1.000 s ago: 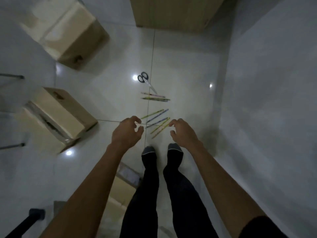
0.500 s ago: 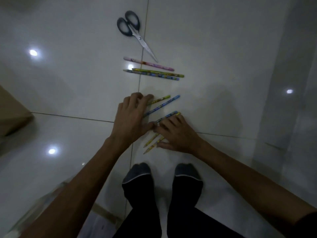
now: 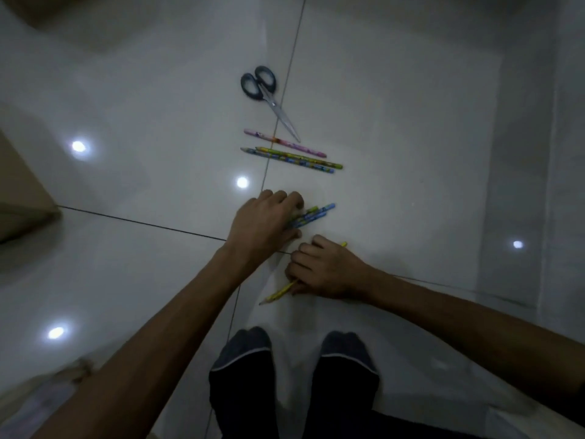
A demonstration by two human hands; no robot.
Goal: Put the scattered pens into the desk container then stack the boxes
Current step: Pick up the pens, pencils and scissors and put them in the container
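Head camera looks straight down at a glossy tiled floor (image 3: 395, 128), where I am bent over with both arms reaching forward. My left hand (image 3: 262, 223) lies on a small bunch of blue and green pens (image 3: 313, 213). Its fingers are curled over their near ends and its thumb is tucked in below, so it grips them against the floor, and their far ends stick out to the right of my knuckles. My right hand (image 3: 323, 270) sits just beside it, closer to my feet (image 3: 243, 353). Its fingers are bent round the yellow pens (image 3: 278, 293): a sharpened tip pokes out at the lower left and a yellow end shows past my index finger at the upper right. How many it holds I cannot tell.

Further ahead, apart from both hands, three more pens lie loose on the floor. A pink pen (image 3: 285, 143) lies across the tile joint, and a pair of pens (image 3: 294, 159), one green and one blue, lie side by side and touching just below it. Black-handled scissors (image 3: 269, 99) lie beyond these, blades closed and pointing toward the pink pen, the tip just at it.

A tan box (image 3: 22, 191) shows at the left edge, well apart from the pens.
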